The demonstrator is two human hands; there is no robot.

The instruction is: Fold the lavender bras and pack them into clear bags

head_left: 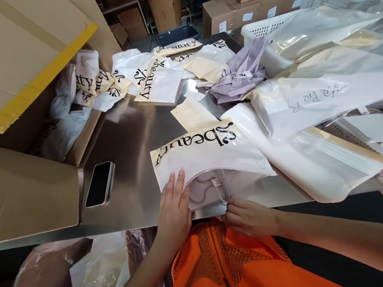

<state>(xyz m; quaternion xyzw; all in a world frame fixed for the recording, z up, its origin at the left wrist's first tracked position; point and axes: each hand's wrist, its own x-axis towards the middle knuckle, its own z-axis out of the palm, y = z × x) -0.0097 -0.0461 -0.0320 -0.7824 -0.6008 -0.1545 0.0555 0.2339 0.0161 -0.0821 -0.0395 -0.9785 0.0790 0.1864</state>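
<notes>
A flat white plastic bag with black lettering [207,155] lies at the near edge of the brushed-steel counter [127,132], its mouth showing greyish-lilac contents [199,193]. The left hand [174,210] lies flat, fingers extended on the rim: sound bracing, best kept light. The right hand [247,215] curls its fingers beside the thin white tag string [222,196]; whether they pinch it, I cannot tell. Gentle handling should avoid snagging.

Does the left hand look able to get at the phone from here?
Likely yes: the phone lies uncovered on the table, and nothing seems to stand between it and the left hand, which would just need to leave the bag.
</notes>
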